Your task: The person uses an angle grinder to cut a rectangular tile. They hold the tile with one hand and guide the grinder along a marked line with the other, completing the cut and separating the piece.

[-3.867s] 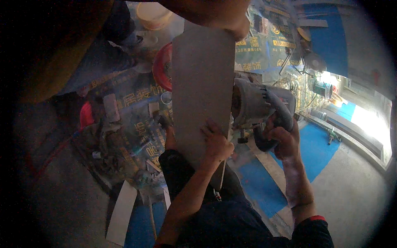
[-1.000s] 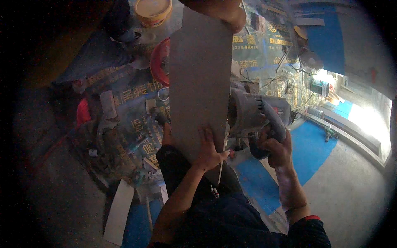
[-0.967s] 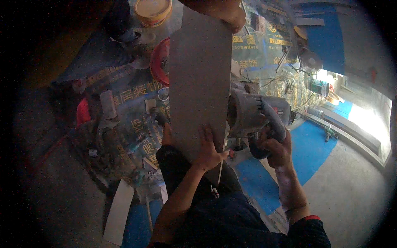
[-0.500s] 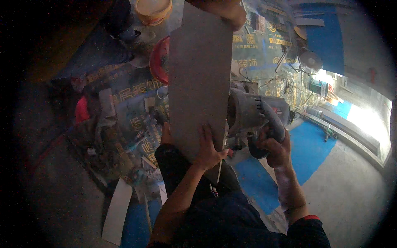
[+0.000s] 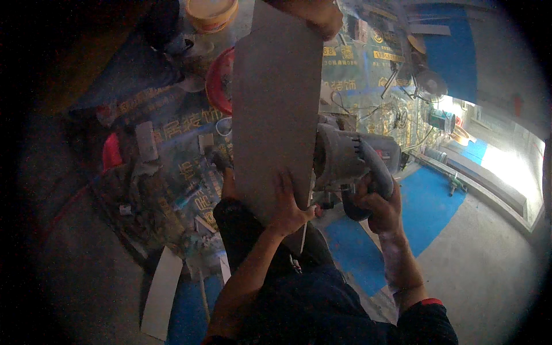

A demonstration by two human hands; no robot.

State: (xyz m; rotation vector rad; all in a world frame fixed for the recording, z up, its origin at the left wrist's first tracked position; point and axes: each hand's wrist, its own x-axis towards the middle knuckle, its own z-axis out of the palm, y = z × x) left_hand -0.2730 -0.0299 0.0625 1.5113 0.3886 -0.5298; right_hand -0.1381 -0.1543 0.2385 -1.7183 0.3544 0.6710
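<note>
A long grey board (image 5: 276, 98), its lower end coming to a point, lies in front of me. My left hand (image 5: 286, 208) rests on its lower part, fingers stretched flat on the face and thumb by the right edge. To the right, my right hand (image 5: 379, 204) is wrapped round the dark looped handle of a grey power tool (image 5: 345, 158). The tool's body sits right against the board's edge; its working end is hidden. At the top, another person's hand (image 5: 325, 20) is at the far end of the board.
Printed dark sheeting (image 5: 190, 126) covers the floor ahead. A red basin (image 5: 219, 80) sits partly behind the board, near a yellow bucket (image 5: 211, 14). Cables lie on the right, beyond them a long rail (image 5: 460, 181). A pale offcut (image 5: 163, 293) lies lower left.
The power tool and my right hand have shifted very slightly left. My left hand keeps its place on the board.
</note>
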